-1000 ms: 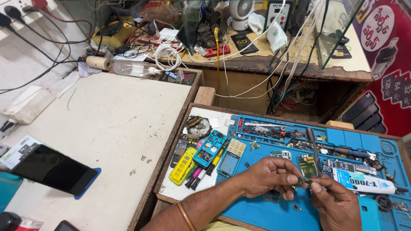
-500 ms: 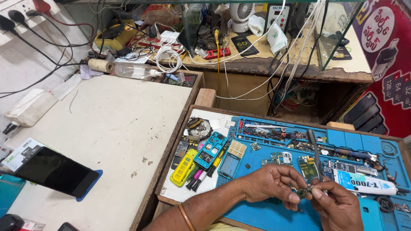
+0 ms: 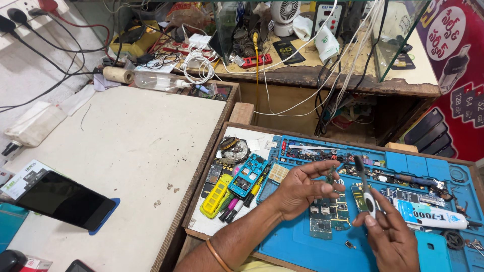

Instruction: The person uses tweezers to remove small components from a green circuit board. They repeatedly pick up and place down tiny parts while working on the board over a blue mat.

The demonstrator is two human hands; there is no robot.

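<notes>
Blue repair mat (image 3: 302, 247) is lying under both hands. Left hand (image 3: 302, 189) is pinching a small metal component (image 3: 330, 176) above the mat, grip clenched on it; likely light, fragile, best held by its edges. Right hand (image 3: 390, 236) is grasping a black-tipped brush tool (image 3: 364, 189) beside the glue tube (image 3: 428, 215).

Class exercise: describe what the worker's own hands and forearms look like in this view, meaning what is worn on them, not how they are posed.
Both hands are bare, with no gloves. The left hand has a thin orange-gold bangle on its forearm, and no sleeve shows. The right hand shows no ring, watch or sleeve in view.
</notes>
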